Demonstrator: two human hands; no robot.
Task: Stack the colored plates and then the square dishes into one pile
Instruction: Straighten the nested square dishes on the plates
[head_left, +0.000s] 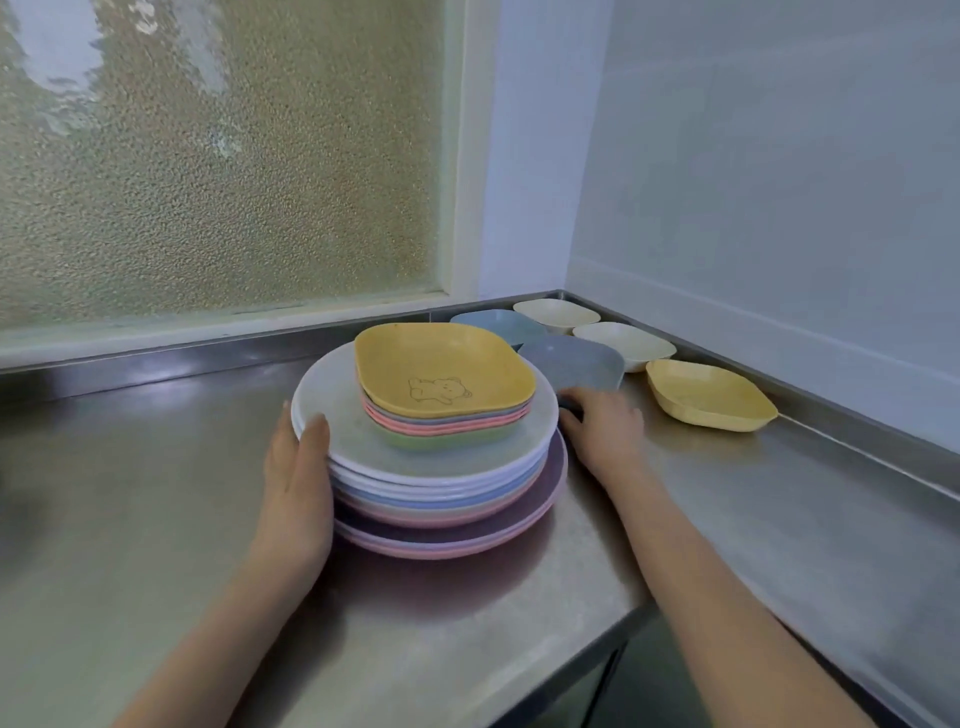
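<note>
From the head view, you have the pile sitting between your two hands on the steel counter (156, 519): round colored plates (447, 488) at the bottom, a nest of square dishes (447, 410) on top, capped by the yellow dish with the bear drawing (441, 369). Your left hand (298, 467) is pressed flat against the left rim of the plates, fingers together and pointing up, thumb lying on the top white plate's edge; it braces the rims but I would not call it a full clasp. Your right hand (602, 426) lies at the pile's right side, palm down, fingers loosely spread toward the rim; whether the tips touch the plates or are tucked under them is hidden, so I cannot tell. What the next move turns on is this: five square dishes remain loose, all behind and to the right of the pile, and your right hand is plainly the nearer one. The grey-blue dish (574, 361) lies just beyond its fingertips, touching or almost touching the pile. The loose yellow dish (709, 395) sits further right, near the raised counter lip along the wall (779, 208). Two cream dishes (626, 343) (556, 314) and a blue dish (496, 322) crowd the corner. Room is tight there, with the window ledge (208, 322) behind; the open counter is to your left and toward you.
</note>
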